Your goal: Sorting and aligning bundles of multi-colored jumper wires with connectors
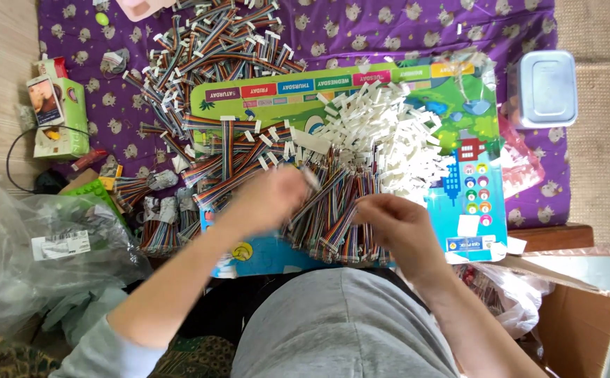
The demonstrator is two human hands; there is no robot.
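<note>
Two bare hands sorting thin rainbow ribbon cables on a colourful printed board.

The left hand (266, 199) is blurred; its grip seems closed on one rainbow ribbon cable with a white plastic plug (310, 176), just right of the fingers. The cable looks light, soft and bendable, so I judge the stiff plug end the better hold. Between the hands lies the pile of striped cables (333, 217). The right hand (396, 224) rests on it; its grip I cannot tell. Beyond it sits a heap of hard white plastic connectors (389, 133).
</note>
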